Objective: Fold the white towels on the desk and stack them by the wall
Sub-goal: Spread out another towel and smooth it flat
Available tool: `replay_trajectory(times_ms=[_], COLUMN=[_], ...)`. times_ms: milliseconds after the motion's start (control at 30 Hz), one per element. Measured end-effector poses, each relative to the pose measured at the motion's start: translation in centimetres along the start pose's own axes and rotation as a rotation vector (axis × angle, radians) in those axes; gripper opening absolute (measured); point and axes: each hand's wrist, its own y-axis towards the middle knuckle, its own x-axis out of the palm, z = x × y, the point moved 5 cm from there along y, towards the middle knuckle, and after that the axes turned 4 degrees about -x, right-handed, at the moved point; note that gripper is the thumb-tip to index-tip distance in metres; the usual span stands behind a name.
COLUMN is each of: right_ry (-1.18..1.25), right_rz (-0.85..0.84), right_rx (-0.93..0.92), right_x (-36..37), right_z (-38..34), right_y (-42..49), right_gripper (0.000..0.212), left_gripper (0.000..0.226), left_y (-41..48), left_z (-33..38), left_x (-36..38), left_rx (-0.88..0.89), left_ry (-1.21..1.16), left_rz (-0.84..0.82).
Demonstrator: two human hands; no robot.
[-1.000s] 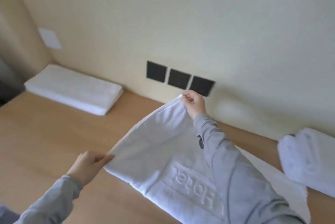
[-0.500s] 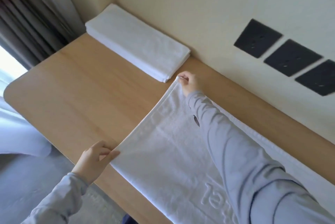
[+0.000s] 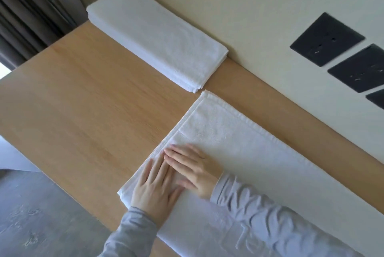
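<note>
A white towel [image 3: 245, 152] lies flat on the wooden desk [image 3: 87, 98], folded over, its short edge toward the left. My left hand [image 3: 154, 187] rests palm down on the towel's near left corner, fingers spread. My right hand [image 3: 194, 168] lies flat beside it on the towel, fingertips touching the left hand's fingers. Neither hand grips anything. A stack of folded white towels [image 3: 158, 34] sits against the wall at the back left, just apart from the flat towel's far corner.
Three black socket plates [image 3: 327, 39] are set in the cream wall at right. Dark curtains [image 3: 31, 11] hang at the far left. The desk's front edge runs diagonally, with grey floor [image 3: 41, 215] below it.
Both hands let go of the towel's left edge, which now lies flat on the desk. The hands moved together and press palm down on the near left part.
</note>
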Motion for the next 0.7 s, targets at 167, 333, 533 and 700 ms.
replay_trajectory(times_ms=[167,333,533,700], right_ry=[-0.165,-0.262,-0.066,-0.133], right_rz=[-0.127,-0.169,0.080,-0.094], right_rx=[0.463,0.781,0.493,0.461], right_x=[-2.8,-3.8,0.0,0.2], right_z=[11.5,15.4,-0.8,1.1], right_y=[-2.3,-3.3,-1.9,-9.6], right_gripper=[0.058,0.063,0.061,0.060], left_gripper=[0.071,0.075,0.073,0.075], left_y=[-0.4,-0.2,-0.1,-0.1], left_z=[-1.4,-1.4,-1.1,-1.2], left_x=[1.7,1.8,1.6,1.8], left_rx=[-0.014,-0.050,-0.048,-0.056], left_ry=[-0.012,0.032,0.036,0.057], left_rz=[-0.029,-0.009,0.004,0.012])
